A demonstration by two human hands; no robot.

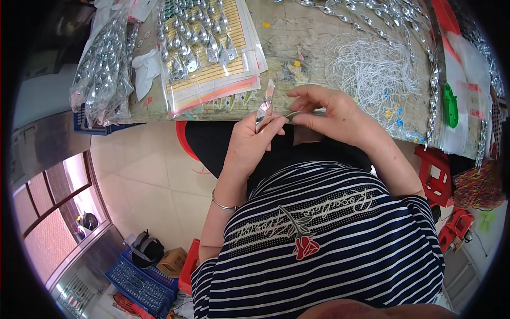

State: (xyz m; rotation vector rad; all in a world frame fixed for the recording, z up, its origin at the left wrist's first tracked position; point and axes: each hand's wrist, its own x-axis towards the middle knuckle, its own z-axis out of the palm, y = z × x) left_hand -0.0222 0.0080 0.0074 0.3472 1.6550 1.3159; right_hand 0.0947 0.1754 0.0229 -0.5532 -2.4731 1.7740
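At the near edge of the table, my left hand [253, 139] is closed round a shiny silver twisted piece [265, 109], which points up and away from the fingers. A thin pale cord [291, 114] runs from beside my left fingertips to the right hand. My right hand [337, 114] is curled just right of the left one, its thumb toward the cord and its forefinger raised above. The cord's end inside the right fingers is hidden. Right of that hand lies a loose tangle of white thread [372, 74] on the worn tabletop [297, 37].
Silver twisted strands [199, 40] lie on a yellow patterned mat at the left, beside a bagged bundle [106, 66]. More strands [433, 80] hang along the right side, near a green plastic tool [450, 105]. Below stand blue crates [143, 282] and a red stool [438, 178].
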